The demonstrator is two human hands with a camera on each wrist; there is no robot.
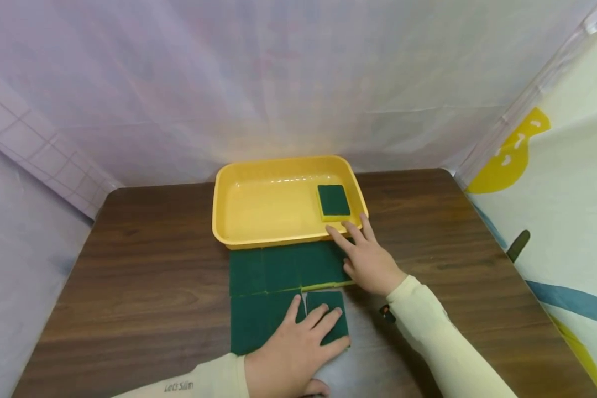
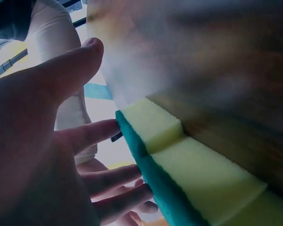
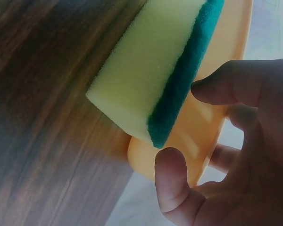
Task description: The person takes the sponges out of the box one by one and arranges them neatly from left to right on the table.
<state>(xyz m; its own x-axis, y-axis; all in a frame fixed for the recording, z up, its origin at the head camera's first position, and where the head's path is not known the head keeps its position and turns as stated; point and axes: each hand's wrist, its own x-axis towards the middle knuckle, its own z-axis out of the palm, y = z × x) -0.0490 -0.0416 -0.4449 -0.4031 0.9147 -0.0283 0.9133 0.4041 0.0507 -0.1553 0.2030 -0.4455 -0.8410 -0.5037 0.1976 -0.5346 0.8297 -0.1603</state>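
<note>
Green-and-yellow scouring sponges (image 1: 247,271) lie side by side, green face up, in two rows on the table. Spread over the nearer row is my left hand (image 1: 296,345); its straight fingers touch the right-hand sponge (image 1: 332,301), which sits slightly apart from the row behind. In the left wrist view those fingertips rest along the green edge, above the yellow foam (image 2: 203,172). My right hand (image 1: 373,265) is at the right end of the farther row, fingers extended toward the tray rim. The right wrist view shows its thumb and fingertips beside an end sponge (image 3: 146,66), not wrapped around it.
A yellow plastic tray (image 1: 268,242) stands directly behind the farther row. Inside it, toward the right, lies one more sponge (image 1: 334,200), green side up. The brown wood-grain table (image 1: 144,265) extends to both sides, with a pale curtain (image 1: 278,83) behind it.
</note>
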